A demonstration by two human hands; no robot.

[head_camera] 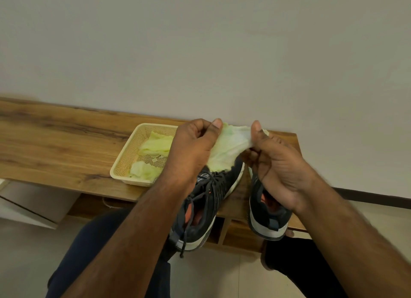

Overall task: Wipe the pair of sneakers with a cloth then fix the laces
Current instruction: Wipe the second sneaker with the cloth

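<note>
While both hands' fingers (216, 125) pinch the cloth (229, 146), the sneakers (211, 191) seemingly point toes away

No legible text or labels anywhere

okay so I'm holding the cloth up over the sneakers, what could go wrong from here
1. The left sneaker has its heel hanging over the bench edge, so a firm wipe might tip it off.
2. Its loose lace dangles past the edge and could snag.
3. The cloth, stretched between left hand and right hand, may wipe poorly unless bunched.
</note>
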